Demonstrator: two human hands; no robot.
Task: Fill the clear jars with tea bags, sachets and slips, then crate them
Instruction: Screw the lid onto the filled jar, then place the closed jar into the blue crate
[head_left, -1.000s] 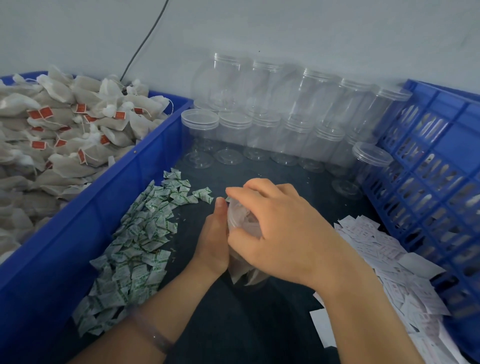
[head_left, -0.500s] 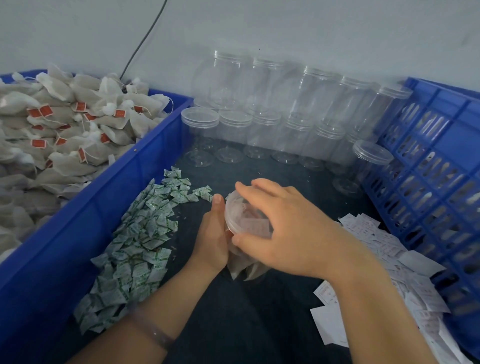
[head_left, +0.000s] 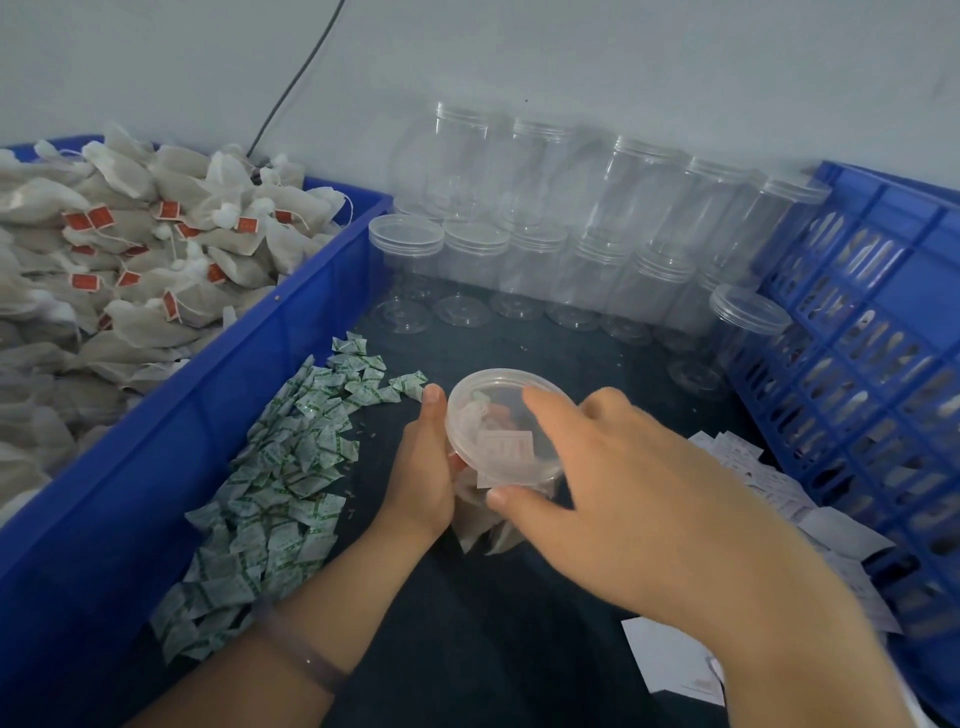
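Observation:
A clear jar (head_left: 485, 426) with its lid on stands in the middle of the dark table; tea bags, a sachet and a slip show through the lid. My left hand (head_left: 423, 470) grips the jar's left side. My right hand (head_left: 613, 483) sits over the lid, thumb at its near rim and fingers across its right edge. Green-and-white sachets (head_left: 270, 493) lie in a heap to the left. White slips (head_left: 779, 499) lie to the right, partly hidden by my right arm. Tea bags (head_left: 130, 249) with red tags fill the blue bin (head_left: 218, 395) on the left.
Several empty lidded clear jars (head_left: 545, 234) stand in two tiers along the back wall; one more jar (head_left: 737, 332) stands beside the blue slatted crate (head_left: 872, 374) on the right. A black cable (head_left: 296, 78) runs up the wall.
My right hand has drawn back to the right off the lid, uncovering most of it, and the jar's top now faces the camera. My left hand has stayed on the jar's side.

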